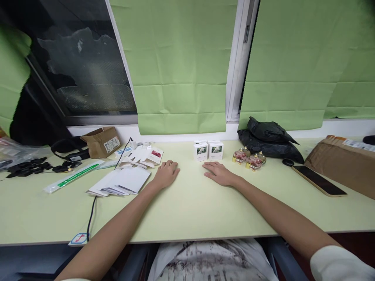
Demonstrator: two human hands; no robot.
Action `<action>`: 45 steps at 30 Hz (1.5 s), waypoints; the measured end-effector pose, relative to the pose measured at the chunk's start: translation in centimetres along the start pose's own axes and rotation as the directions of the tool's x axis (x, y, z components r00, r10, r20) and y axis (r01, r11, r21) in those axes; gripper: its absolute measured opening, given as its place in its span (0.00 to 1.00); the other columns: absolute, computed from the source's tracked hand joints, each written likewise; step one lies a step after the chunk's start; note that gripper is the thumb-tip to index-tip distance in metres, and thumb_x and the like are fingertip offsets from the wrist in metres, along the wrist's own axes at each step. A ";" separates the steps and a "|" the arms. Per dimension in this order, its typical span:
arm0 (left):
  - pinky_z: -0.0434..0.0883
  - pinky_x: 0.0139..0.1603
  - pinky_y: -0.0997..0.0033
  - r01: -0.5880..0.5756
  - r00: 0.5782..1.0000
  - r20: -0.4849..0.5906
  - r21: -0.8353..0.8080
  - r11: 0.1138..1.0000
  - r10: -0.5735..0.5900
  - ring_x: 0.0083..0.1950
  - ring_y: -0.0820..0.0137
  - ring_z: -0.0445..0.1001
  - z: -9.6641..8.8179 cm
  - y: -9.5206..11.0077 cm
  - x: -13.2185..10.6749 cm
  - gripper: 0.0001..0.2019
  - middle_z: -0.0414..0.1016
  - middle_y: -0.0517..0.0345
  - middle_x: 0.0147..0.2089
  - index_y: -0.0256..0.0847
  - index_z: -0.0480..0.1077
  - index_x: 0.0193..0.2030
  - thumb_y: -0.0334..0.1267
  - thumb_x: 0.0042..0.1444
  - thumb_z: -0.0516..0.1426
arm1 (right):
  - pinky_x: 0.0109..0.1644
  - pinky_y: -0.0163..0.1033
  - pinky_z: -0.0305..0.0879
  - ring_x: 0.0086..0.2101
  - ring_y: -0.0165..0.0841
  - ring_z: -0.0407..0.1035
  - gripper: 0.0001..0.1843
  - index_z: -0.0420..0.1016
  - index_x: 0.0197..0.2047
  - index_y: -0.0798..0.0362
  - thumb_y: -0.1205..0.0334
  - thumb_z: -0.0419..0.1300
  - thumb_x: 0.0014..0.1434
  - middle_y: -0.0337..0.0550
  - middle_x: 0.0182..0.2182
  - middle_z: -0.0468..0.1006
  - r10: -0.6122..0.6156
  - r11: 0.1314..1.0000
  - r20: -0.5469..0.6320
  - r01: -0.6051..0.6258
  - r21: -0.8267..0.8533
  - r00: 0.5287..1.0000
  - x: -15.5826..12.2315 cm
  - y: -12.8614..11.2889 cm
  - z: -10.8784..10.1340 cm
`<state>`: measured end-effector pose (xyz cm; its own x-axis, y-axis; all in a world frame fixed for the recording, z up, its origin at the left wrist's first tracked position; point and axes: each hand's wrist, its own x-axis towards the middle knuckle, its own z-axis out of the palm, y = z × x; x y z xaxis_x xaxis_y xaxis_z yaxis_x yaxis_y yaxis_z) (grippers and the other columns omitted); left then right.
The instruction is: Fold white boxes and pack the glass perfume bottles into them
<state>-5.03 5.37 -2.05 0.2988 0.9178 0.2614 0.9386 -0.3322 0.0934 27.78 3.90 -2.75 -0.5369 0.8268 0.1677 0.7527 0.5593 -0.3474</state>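
Note:
My left hand (pixel 166 174) rests palm down on the pale green table (pixel 187 210), fingers loosely curled and holding nothing, just right of a fan of white flat cards (pixel 120 182). My right hand (pixel 218 173) lies flat on the table with its fingers stretched out, just in front of two small white boxes (pixel 208 150) with a flower picture. Two small round glass bottles with gold caps (pixel 249 158) stand to the right of that hand.
A black bag (pixel 269 140) lies by the window, a phone (pixel 319 180) and a brown parcel (pixel 342 164) at the right. On the left are a torn brown paper bag (pixel 101 141), black headphones (pixel 66 148), a long plastic sleeve (pixel 73 176) and a black cable (pixel 91 212).

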 end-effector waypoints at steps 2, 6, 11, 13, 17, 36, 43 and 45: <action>0.66 0.65 0.46 -0.014 1.000 0.006 -0.048 0.999 0.014 0.65 0.49 0.66 0.2 -0.1 0.0 0.21 0.68 0.45 0.68 0.45 0.69 0.65 0.49 0.74 0.46 | 0.75 0.58 0.49 0.73 0.48 0.53 0.35 0.60 0.77 0.46 0.38 0.45 0.75 0.49 0.75 0.60 -0.002 1.000 0.004 0.002 -0.003 1.000 -0.2 -0.1 -0.2; 0.64 0.67 0.44 -0.009 1.000 0.013 -0.089 0.996 0.010 0.67 0.49 0.66 0.4 0.0 0.0 0.21 0.68 0.46 0.68 0.47 0.68 0.65 0.50 0.73 0.47 | 0.74 0.56 0.52 0.71 0.48 0.56 0.34 0.63 0.75 0.47 0.40 0.46 0.75 0.50 0.74 0.63 -0.010 0.999 -0.007 0.010 -0.030 1.000 -0.4 -0.1 -0.4; 0.65 0.66 0.43 -0.012 1.000 0.003 -0.098 0.995 0.013 0.66 0.48 0.66 0.1 0.2 -0.1 0.21 0.68 0.45 0.68 0.46 0.69 0.65 0.50 0.73 0.47 | 0.69 0.52 0.58 0.65 0.47 0.65 0.27 0.72 0.67 0.50 0.46 0.49 0.76 0.52 0.67 0.72 0.012 0.994 -0.080 -0.021 -0.108 0.997 -0.6 -0.5 -0.8; 0.65 0.66 0.42 -0.021 1.000 0.002 -0.100 0.995 0.021 0.65 0.49 0.66 0.0 0.2 -0.2 0.21 0.69 0.45 0.68 0.46 0.69 0.64 0.49 0.73 0.47 | 0.65 0.50 0.62 0.61 0.46 0.69 0.23 0.76 0.61 0.51 0.49 0.49 0.76 0.52 0.61 0.77 0.050 0.986 -0.104 -0.065 -0.150 0.993 -0.7 -0.8 -1.2; 0.65 0.66 0.43 -0.029 1.000 -0.003 -0.099 0.995 0.028 0.65 0.50 0.67 0.0 0.3 -0.2 0.21 0.69 0.46 0.67 0.46 0.70 0.64 0.49 0.73 0.47 | 0.52 0.43 0.67 0.50 0.44 0.76 0.18 0.74 0.55 0.51 0.52 0.48 0.76 0.52 0.51 0.82 0.230 0.925 -0.190 -0.275 -0.261 0.954 -0.9 -1.2 -2.2; 0.68 0.64 0.46 -0.011 1.000 -0.020 -0.134 0.991 0.008 0.64 0.50 0.68 0.2 0.7 -0.1 0.19 0.72 0.47 0.66 0.46 0.73 0.61 0.50 0.72 0.50 | 0.50 0.53 0.55 0.52 0.56 0.63 0.20 0.76 0.52 0.61 0.63 0.45 0.72 0.68 0.50 0.74 0.306 0.609 -0.676 -0.684 -0.402 0.670 -2.8 4.2 -5.2; 0.69 0.63 0.46 -0.010 1.000 -0.020 -0.132 0.991 0.007 0.64 0.50 0.69 0.3 0.5 0.0 0.19 0.72 0.48 0.65 0.47 0.73 0.60 0.51 0.72 0.49 | 0.50 0.54 0.55 0.50 0.56 0.65 0.21 0.76 0.52 0.59 0.66 0.43 0.72 0.69 0.47 0.78 0.324 0.616 -0.644 -0.671 -0.412 0.693 -2.7 5.1 -4.6; 0.68 0.63 0.46 -0.009 1.000 -0.014 -0.134 0.991 0.008 0.64 0.50 0.69 0.2 0.5 -0.1 0.20 0.72 0.48 0.65 0.46 0.73 0.61 0.50 0.72 0.49 | 0.49 0.54 0.56 0.50 0.56 0.66 0.21 0.76 0.53 0.59 0.68 0.43 0.71 0.69 0.49 0.78 0.326 0.626 -0.632 -0.661 -0.414 0.703 -2.6 5.2 -4.6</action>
<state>-4.51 5.16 -2.22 0.3035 0.9122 0.2754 0.9041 -0.3669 0.2189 34.89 4.93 -0.78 0.1082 0.8019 0.5875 0.9836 -0.1720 0.0535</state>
